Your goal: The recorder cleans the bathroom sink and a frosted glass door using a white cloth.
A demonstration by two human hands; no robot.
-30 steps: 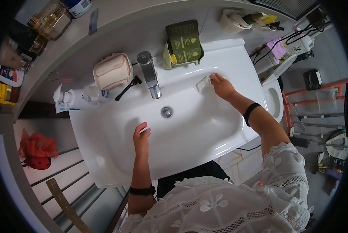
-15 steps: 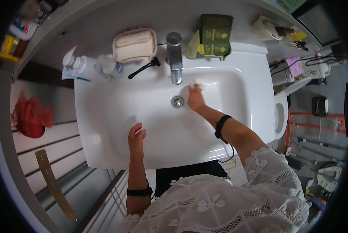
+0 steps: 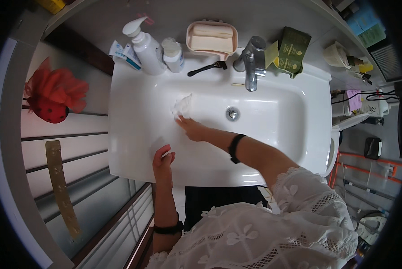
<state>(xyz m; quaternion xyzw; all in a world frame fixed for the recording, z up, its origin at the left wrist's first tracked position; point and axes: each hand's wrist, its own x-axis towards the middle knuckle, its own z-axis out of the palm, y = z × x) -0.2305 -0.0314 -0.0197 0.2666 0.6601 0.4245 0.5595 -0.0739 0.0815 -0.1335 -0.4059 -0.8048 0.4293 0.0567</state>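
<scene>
My right hand (image 3: 193, 129) reaches across the white sink (image 3: 210, 152) and presses a crumpled white tissue (image 3: 183, 105) against the left part of the basin. Its fingertips are on the tissue's near edge. Nearer to me, my left hand (image 3: 163, 162) hovers over the front left of the sink. Its fingers are loosely curled with a gap between them and the thumb, and I see nothing held there. The metal drain (image 3: 232, 114) lies right of my right hand, below the chrome faucet (image 3: 253, 62).
Along the sink's back stand a white pump bottle (image 3: 148, 51), a smaller white bottle (image 3: 173, 56), a pink soap dish (image 3: 212, 39), a black razor (image 3: 207, 68) and a green packet (image 3: 293, 50). A red ladybug decoration (image 3: 50, 110) hangs at left.
My right hand has swept the tissue from the basin's right side, past the drain, to the left side. My left hand stays nearly in place. The view has shifted left.
</scene>
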